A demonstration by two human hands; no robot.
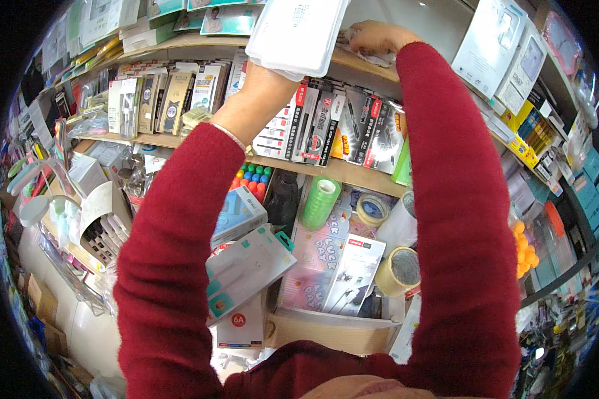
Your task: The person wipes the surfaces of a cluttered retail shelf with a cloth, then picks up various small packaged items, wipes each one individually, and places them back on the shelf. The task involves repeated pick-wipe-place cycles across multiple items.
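Note:
My left hand [272, 82] is raised at the top, gripping a small stack of white flat boxes [299, 37]. Those boxes hide its fingers. To the right, my right hand [384, 37] presses a crumpled, greyish cloth [379, 58] onto the wooden upper shelf [362, 65]. Its fingers curl over the cloth. Beyond it is a pale back panel [419, 22]. Boxed phone accessories [491, 47] stand on the shelf to the right of this hand.
Pen boxes [319, 127] line the shelf below. Lower down are a green tape stack [321, 202], tape rolls [398, 269], and a white-and-teal package [249, 269]. A pen holder [105, 219] stands left. Orange balls [525, 252] lie beside a clear jar at right.

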